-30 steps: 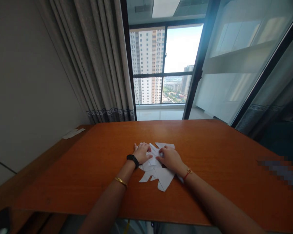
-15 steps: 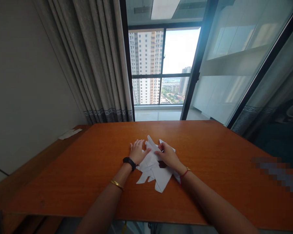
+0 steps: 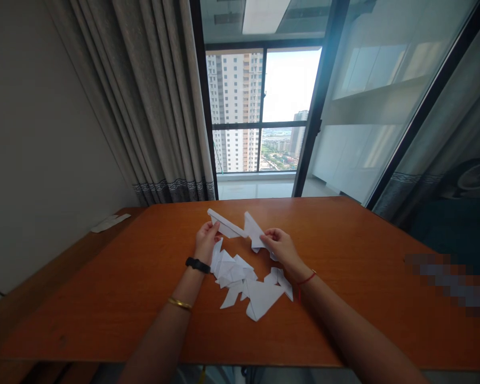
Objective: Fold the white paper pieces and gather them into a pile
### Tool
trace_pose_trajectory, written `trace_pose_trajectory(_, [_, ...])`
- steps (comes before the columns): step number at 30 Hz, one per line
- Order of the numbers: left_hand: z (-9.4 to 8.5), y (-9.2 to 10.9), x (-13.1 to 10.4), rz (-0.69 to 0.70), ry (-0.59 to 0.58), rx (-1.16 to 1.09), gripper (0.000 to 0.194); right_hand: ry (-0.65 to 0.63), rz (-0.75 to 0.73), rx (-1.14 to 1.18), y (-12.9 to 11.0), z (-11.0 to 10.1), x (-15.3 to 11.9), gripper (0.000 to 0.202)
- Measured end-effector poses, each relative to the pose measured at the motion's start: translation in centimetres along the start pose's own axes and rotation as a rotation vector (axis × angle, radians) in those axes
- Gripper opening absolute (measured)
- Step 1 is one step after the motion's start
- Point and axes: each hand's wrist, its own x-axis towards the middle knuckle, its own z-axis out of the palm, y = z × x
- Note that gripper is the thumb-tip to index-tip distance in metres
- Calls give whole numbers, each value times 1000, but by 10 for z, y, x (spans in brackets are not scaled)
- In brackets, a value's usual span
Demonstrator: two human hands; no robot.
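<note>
My left hand [image 3: 206, 241] pinches a long folded strip of white paper [image 3: 227, 224], its fingers closed at the strip's near side. In my right hand [image 3: 278, 243] is a folded white paper piece [image 3: 253, 229] with a pointed top, gripped between thumb and fingers. The two pieces come close together at the strip's right end; whether they touch I cannot tell. Below and between my hands lies a pile of folded white paper pieces [image 3: 234, 271] on the table. A larger flat paper piece [image 3: 263, 298] rests at its near edge, and smaller paper [image 3: 279, 277] lies to the right.
The orange-brown wooden table [image 3: 124, 298] reaches forward to a glass door and window [image 3: 260, 125]. A grey curtain [image 3: 156, 106] hangs at the left. Some flat white paper [image 3: 111, 222] lies on the ledge by the left wall. A blurred patch covers the right side.
My hands have moved apart and up from the pile. The left has gone from lying spread on the paper to holding a folded strip. The right now holds a paper piece clear of the pile.
</note>
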Motion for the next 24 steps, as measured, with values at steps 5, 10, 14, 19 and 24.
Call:
trace_pose_trajectory(5, [9, -4, -10, -85, -152, 90, 44, -125, -29, -296, 8, -1, 5, 33])
trace_pose_trajectory(10, [4, -6, -13, 217, -219, 823, 51, -34, -208, -774, 9, -15, 9, 39])
trace_pose_trajectory(14, [-15, 0, -6, 113, -177, 1347, 49, -244, -305, -922, 7, -8, 6, 54])
trace_pose_trajectory(19, [-38, -2, 8, -207, -135, 1471, 73, -372, -388, -823, 7, 6, 3, 47])
trace_pose_trajectory(24, [-48, -9, 16, -237, -161, 1234, 56, -205, -388, -666, 1, -2, 4, 36])
